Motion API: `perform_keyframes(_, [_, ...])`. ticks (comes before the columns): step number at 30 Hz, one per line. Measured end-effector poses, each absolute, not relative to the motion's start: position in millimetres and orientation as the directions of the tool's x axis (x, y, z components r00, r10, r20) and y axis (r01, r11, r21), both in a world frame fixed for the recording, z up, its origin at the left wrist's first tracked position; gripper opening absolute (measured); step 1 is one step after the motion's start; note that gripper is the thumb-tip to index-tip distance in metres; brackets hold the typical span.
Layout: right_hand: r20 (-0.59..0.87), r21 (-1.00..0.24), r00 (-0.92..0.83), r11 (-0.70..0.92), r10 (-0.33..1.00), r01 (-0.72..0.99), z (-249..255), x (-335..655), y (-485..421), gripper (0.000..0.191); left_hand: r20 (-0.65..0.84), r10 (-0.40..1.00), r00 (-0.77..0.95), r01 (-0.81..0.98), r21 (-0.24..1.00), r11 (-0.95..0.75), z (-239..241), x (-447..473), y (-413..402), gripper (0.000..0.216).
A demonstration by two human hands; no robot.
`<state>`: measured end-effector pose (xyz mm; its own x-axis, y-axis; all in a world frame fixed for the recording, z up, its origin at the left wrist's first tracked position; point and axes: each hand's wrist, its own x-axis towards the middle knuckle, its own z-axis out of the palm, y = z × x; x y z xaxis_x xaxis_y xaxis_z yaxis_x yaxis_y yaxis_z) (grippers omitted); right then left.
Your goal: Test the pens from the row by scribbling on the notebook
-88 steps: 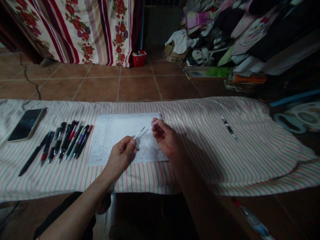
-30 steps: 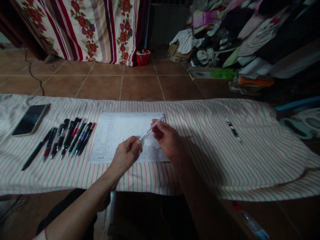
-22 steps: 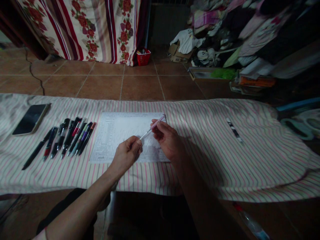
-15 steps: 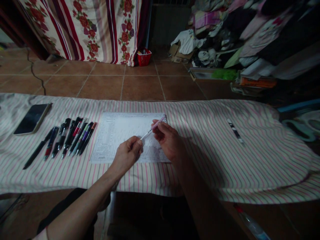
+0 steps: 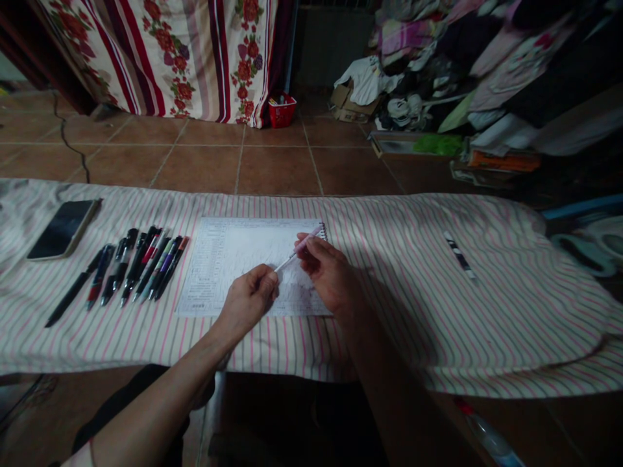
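A slim pen (image 5: 287, 261) with a pale shaft and a pinkish-purple upper part slants between my hands, above a printed sheet on a spiral-bound pad (image 5: 253, 243). Fingers and thumb of my left hand (image 5: 250, 292) pinch its lower, whitish end and hide the tip. My right hand (image 5: 328, 269) is closed around the pinkish part, whose end sticks out past the fingers. Left of the pad lie several pens (image 5: 153, 263) side by side. Away to the right rests a black-and-white pen-like piece (image 5: 459, 255).
A phone (image 5: 63, 230) lies at the left of the striped cloth (image 5: 389, 220). On the tiled floor beyond stand a red basket (image 5: 281, 111) and a heap of clothes (image 5: 403, 84). Below the front edge, a bottle with a red cap (image 5: 491, 438) shows at lower right.
Both hands keep the same hold on the pen. The whole view has shifted very slightly; nothing else visibly differs.
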<state>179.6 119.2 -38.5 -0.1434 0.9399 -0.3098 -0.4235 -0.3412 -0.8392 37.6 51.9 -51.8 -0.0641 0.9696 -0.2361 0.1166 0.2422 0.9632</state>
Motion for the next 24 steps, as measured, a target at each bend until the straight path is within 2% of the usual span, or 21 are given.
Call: perform_keyframes(24, [-0.296, -0.886, -0.192, -0.345, 0.936, -0.311, -39.5, 167.9, 110.7, 0.027, -0.249, 0.964, -0.094, 0.044, 0.966, 0.254, -50.2, 38.1, 53.7, 0.030])
